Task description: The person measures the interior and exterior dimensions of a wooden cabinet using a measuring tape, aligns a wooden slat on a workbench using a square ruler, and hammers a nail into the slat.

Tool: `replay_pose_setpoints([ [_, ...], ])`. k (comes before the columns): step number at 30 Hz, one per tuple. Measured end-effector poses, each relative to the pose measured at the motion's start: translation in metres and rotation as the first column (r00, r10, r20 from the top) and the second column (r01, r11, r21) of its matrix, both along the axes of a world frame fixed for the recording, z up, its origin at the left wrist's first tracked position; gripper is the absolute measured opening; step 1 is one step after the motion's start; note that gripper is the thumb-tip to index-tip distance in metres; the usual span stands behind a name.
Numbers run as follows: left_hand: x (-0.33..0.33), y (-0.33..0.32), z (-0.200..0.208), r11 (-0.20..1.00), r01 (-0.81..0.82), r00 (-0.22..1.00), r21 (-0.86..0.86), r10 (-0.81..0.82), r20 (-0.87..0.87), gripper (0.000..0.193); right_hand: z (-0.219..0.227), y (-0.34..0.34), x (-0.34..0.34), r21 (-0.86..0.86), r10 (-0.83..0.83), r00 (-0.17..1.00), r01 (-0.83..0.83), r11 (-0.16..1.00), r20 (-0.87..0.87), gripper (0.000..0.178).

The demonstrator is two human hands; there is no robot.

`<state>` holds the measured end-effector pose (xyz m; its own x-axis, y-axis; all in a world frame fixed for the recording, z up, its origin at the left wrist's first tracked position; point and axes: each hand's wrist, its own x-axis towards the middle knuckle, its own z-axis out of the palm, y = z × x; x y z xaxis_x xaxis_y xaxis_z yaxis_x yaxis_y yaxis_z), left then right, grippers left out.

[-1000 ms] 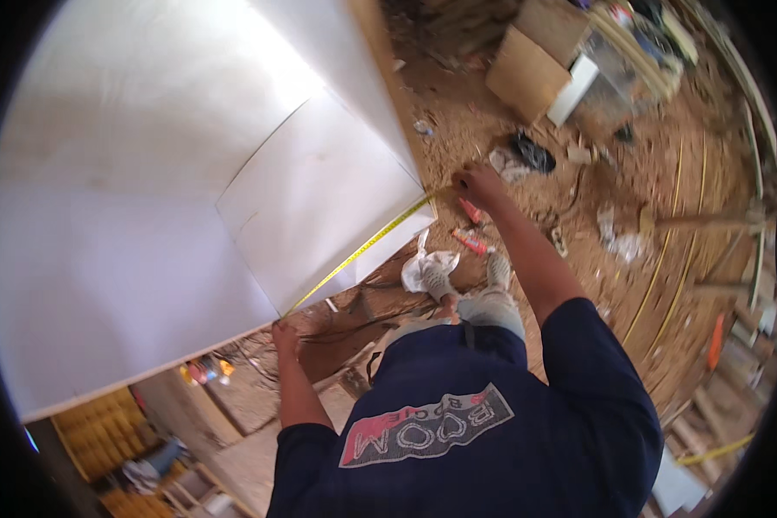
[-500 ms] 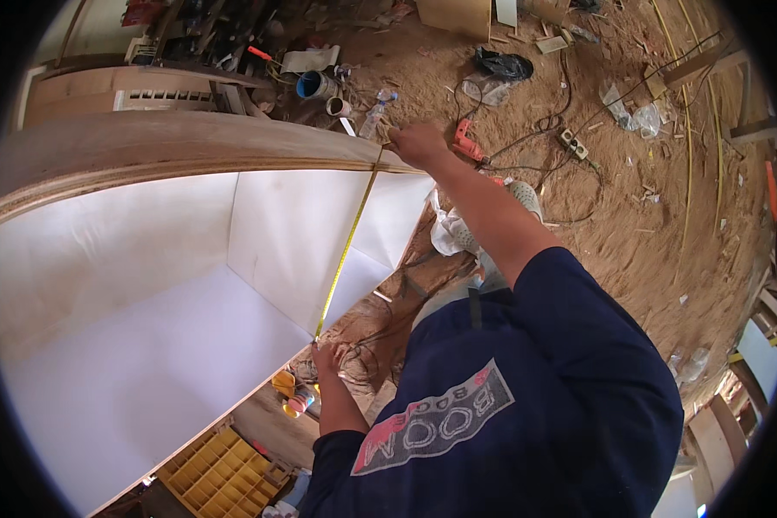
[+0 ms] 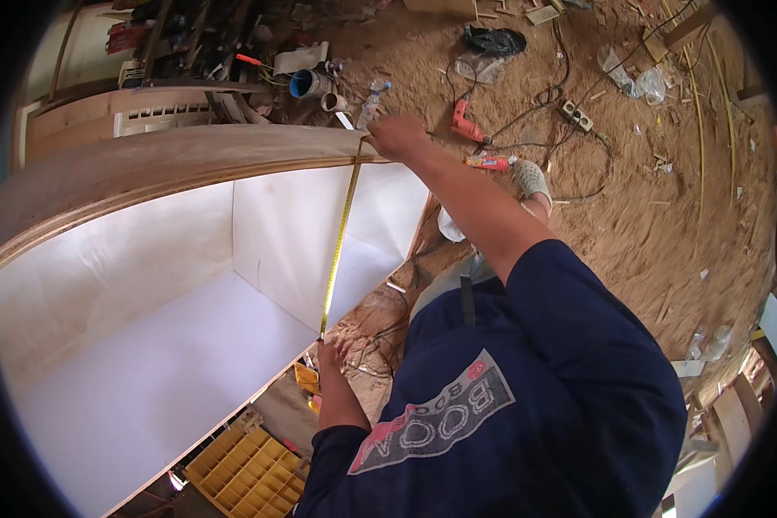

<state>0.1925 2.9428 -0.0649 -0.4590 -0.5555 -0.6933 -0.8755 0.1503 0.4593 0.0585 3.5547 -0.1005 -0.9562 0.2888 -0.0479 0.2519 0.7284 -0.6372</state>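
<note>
Stretching a yellow tape measure (image 3: 340, 233) across the open front of a white-lined cabinet (image 3: 173, 345), w/ both hands on it. Our right hand (image 3: 397, 136) sits up at the wooden top panel (image 3: 173, 164), fingers closed around the tape's upper end, pressing it vs the panel's front edge. Our left hand (image 3: 331, 354) is low, at the front edge of the white bottom board; fingers pinched together on the tape's lower end. Tape runs taut and nearly straight btwn the two hands, crossing in front of the white upright divider (image 3: 285, 250) inside the cabinet.

Below the left hand, on the ground, lies a yellow compartment tray (image 3: 246, 470). Right of the cabinet we see our foot in a grey shoe (image 3: 531, 180) on a sawdust-covered floor (image 3: 665, 216). Near the right hand, on the floor: a red power drill (image 3: 468, 125), a white power strip (image 3: 576, 116) w/ cables, and a blue cup-like container (image 3: 306, 84) further left. Black bag (image 3: 495, 41) lies farther off.
</note>
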Motion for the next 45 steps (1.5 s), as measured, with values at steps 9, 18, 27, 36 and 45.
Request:
replay_pose_setpoints([
  [9, 0.0, -0.017, -0.004, 0.994, 0.106, 0.993, 0.0, -0.106, 0.043, 0.048, -0.002, 0.001, -0.003, 0.058, 0.054, 0.998, -0.052, 0.997, -0.032, 0.029],
  [18, -0.003, 0.009, 0.013, 0.991, 0.128, 0.99, -0.043, -0.125, 0.064, 0.053, -0.004, -0.001, 0.001, -0.019, 0.025, 0.999, -0.026, 0.999, -0.031, 0.035],
  [27, -0.005, 0.004, 0.01, 0.997, 0.075, 0.997, -0.018, -0.075, 0.035, 0.054, -0.01, -0.007, 0.0, -0.043, 0.0, 0.999, -0.002, 0.999, -0.05, 0.038],
  [36, -0.007, -0.024, -0.014, 0.996, 0.007, 1.0, 0.084, -0.007, -0.001, 0.062, -0.012, -0.012, 0.0, -0.129, -0.014, 0.999, 0.008, 0.992, -0.044, 0.038],
  [45, 0.012, -0.043, -0.04, 0.998, 0.031, 0.982, 0.052, -0.021, -0.187, 0.054, -0.012, -0.018, -0.003, -0.07, 0.156, 0.943, -0.142, 0.987, 0.293, 0.05],
])
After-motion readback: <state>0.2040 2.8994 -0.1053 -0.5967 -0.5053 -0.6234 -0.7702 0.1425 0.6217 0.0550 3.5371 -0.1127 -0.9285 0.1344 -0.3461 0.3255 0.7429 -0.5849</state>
